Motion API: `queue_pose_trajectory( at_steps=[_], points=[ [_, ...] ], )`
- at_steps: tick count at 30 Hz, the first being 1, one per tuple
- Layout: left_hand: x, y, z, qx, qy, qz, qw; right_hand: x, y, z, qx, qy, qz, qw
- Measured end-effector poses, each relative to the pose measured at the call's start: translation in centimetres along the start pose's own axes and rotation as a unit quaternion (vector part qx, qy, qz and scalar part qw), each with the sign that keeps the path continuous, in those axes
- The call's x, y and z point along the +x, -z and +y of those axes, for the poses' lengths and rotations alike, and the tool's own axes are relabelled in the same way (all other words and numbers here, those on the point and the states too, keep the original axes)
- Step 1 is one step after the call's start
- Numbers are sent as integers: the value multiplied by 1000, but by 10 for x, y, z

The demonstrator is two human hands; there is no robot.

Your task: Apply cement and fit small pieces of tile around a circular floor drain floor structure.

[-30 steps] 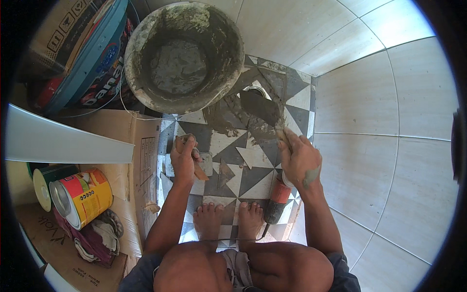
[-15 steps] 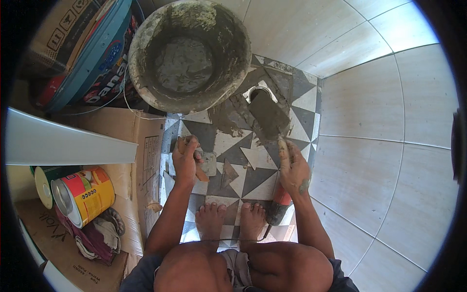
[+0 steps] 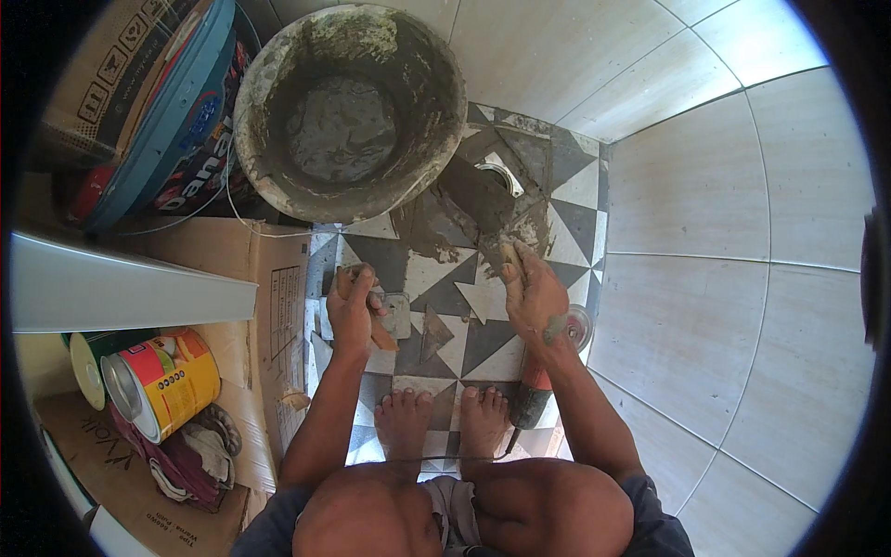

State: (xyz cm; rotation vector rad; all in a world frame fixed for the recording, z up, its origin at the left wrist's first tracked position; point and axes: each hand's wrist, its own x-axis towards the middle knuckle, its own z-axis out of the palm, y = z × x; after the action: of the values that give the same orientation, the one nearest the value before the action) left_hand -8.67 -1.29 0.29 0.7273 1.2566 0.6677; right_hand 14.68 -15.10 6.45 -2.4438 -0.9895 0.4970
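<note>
My right hand [image 3: 538, 297] is closed round the handle of a mortar-coated trowel [image 3: 475, 193]. Its flat blade reaches over the smeared floor, beside a pale round drain collar [image 3: 502, 173] and near the bucket's rim. The mortar bucket [image 3: 434, 176] stands at the back left with wet grey mortar [image 3: 342, 128] inside. My left hand [image 3: 351, 302] is curled shut above the floor; what its fingers hold is hidden. Just beside it are a brown-orange strip [image 3: 382, 336] and a greyish square piece [image 3: 397, 316].
An angle grinder [image 3: 534, 385] lies by my right foot, its cord crossing before my feet. Patterned tiles [image 3: 492, 348] cover the floor. Tiled walls [image 3: 687, 195] rise at right. Left are cardboard [image 3: 278, 306], a blue bucket [image 3: 172, 121], a yellow can [image 3: 172, 381] and a pale panel [image 3: 130, 288].
My right hand and the trowel have moved left and a little nearer, its blade now toward the bucket. The drain collar and grinder disc show more. My left hand has hardly moved.
</note>
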Motion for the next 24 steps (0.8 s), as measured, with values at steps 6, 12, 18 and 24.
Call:
queue_pose_trajectory(
  at_steps=[6,12,18,24],
  points=[
    [0,3,-1,-8,1,12,1000,2,6,-7,-7,2,3,1000],
    [2,0,1,-47,20,-11,999,2,6,-2,-23,25,27,999],
    [3,1,-1,-117,60,-35,991,-1,6,9,-19,20,35,999],
    [-6,4,10,-161,90,-11,983,-17,43,0,225,-3,101,969]
  ],
)
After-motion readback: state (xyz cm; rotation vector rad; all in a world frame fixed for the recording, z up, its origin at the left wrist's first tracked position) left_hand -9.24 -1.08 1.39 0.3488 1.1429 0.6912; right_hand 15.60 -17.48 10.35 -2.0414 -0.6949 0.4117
